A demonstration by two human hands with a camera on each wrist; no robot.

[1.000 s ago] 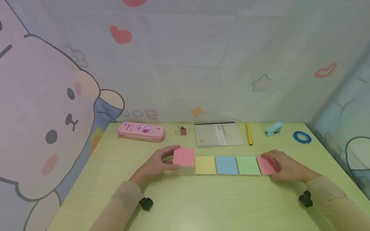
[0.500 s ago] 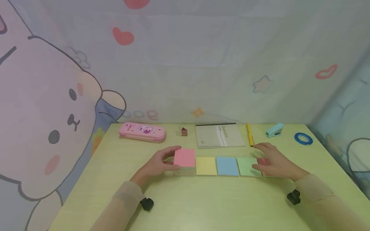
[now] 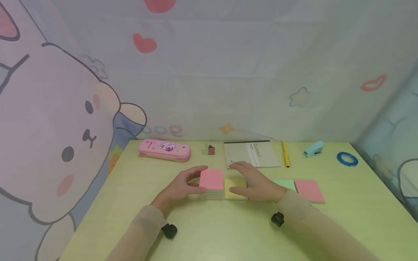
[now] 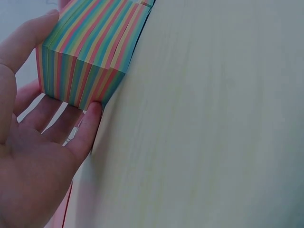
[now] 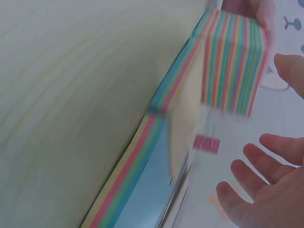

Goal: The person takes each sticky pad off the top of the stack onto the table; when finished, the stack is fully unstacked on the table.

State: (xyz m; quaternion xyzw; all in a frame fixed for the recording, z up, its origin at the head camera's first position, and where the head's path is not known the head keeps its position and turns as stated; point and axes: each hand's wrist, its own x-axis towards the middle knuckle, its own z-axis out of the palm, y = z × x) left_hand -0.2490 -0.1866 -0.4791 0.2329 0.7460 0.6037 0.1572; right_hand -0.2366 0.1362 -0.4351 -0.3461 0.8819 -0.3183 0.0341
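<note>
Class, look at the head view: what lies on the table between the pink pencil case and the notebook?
A small binder clip sits alone between the pink pencil case and the notebook, touching neither. The head view shows it plainly.

A pale yellow-green table [image 3: 98, 217] with a faint wood grain is filling the near half of the scene. A printed fabric backdrop [image 3: 228, 72] is hanging behind its far edge and is wrapping around both sides (folds are showing across it). A large pink cartoon bear [image 3: 49, 137] is occupying the left panel. Red hearts [image 3: 144, 43], a pale star [image 3: 299, 96] and an orange sparkle [image 3: 226, 128] are dotting the far panel. Soft, even light is falling over everything.
</note>
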